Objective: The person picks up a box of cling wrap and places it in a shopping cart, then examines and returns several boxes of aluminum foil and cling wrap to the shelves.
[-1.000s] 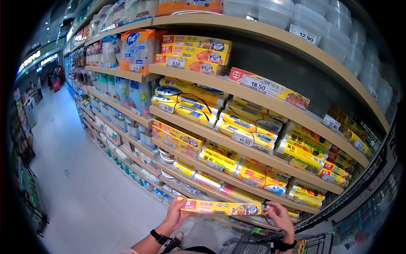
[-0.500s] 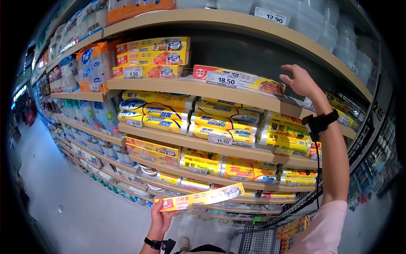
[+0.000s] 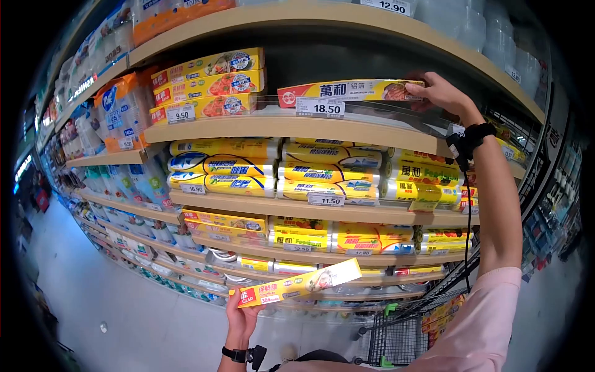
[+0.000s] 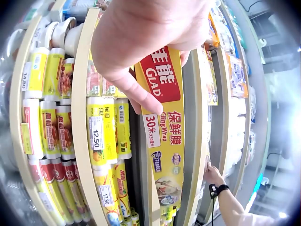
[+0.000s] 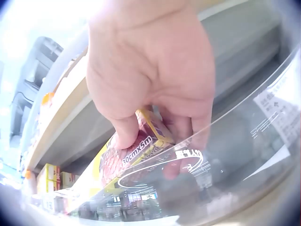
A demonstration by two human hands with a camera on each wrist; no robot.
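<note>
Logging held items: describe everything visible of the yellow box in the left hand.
The Glad box is a long, slim yellow carton, seemingly cardboard, with a red end panel carrying the white brand name and a food photo near the other end. It slants up toward the right in front of the lower shelves. Only the left hand touches it, its grip on the red end.

The right hand (image 5: pixel 150 70) grips one end of a yellow and red carton (image 5: pixel 129 155) printed 30cmx5m, thumb on its front, fingers curled behind. Just below the fingers runs a clear shelf guard (image 5: pixel 225 155), with a paper label (image 5: pixel 277 113) to the hand's right
</note>
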